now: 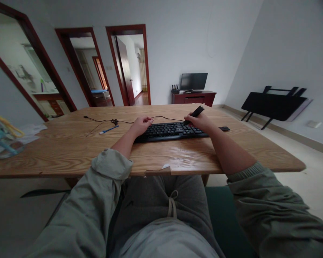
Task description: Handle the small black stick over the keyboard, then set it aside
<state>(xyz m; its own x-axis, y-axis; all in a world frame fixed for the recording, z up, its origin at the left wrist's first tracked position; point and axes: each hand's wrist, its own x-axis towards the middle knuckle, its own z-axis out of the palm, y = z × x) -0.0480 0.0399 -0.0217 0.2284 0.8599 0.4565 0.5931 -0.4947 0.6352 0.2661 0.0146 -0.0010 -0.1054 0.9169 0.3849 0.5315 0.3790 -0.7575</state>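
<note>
A black keyboard lies flat on the wooden table in front of me. At its left end rests my left hand, fingers curled in around the far left corner. My right hand is closed around a thick black stick-shaped tool, held tilted over the right part of the keys. The tool's lower end is hidden by my fingers, so its kind does not show. Just right of the keyboard lies a small flat black piece. A small blue brush with a white end lies to the left.
A black cable runs behind the keyboard and bunches up at the left. On the table's left are crumpled clear plastic and a blue-and-yellow item. The near table edge has a damaged patch. A folded black table leans at the right wall.
</note>
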